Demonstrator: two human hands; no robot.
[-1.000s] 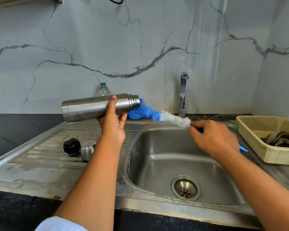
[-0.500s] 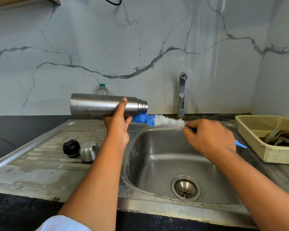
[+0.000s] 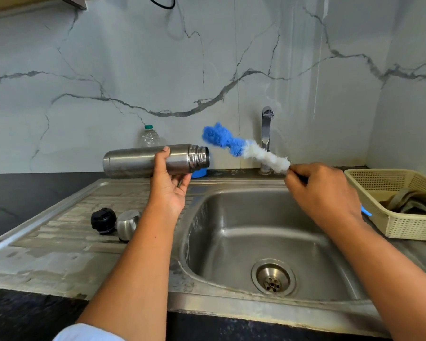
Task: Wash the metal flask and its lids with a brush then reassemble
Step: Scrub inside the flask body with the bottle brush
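Nearest on the draining board (image 3: 47, 244), the black lid (image 3: 103, 220) and the metal cap (image 3: 128, 223) lie side by side and touching, both off the flask. The taking apart is therefore done, and neither lid looks soapy or wet, so their washing probably lies ahead.

Beyond them, the left hand (image 3: 169, 185) grips the flask (image 3: 143, 161) from beneath, with the thumb over the top. It holds the flask level in the air with the open mouth pointing right, toward the basin. The right hand (image 3: 322, 190) pinches the handle of the brush (image 3: 246, 150) just behind the white bristles. The blue tip of the brush stands just beside and slightly above the flask's mouth, outside it. Whether the inside has been scrubbed cannot be told. Judging by this, the work is in the flask-brushing step, and the rinsing, the lids and the screwing together are all left.

The surface is dark stone with a worn steel sink (image 3: 231, 242) set into it; the drain (image 3: 273, 279) is open and the basin holds no standing water. To the right, a cream basket (image 3: 413, 230) holds a crumpled cloth (image 3: 413, 203).

Farther back, the tap (image 3: 266, 129) shows no stream. A clear plastic bottle (image 3: 150, 137) stands behind the flask, with a small blue object (image 3: 200, 172) near it. A pale marble wall (image 3: 108, 57) with grey veins closes the room.
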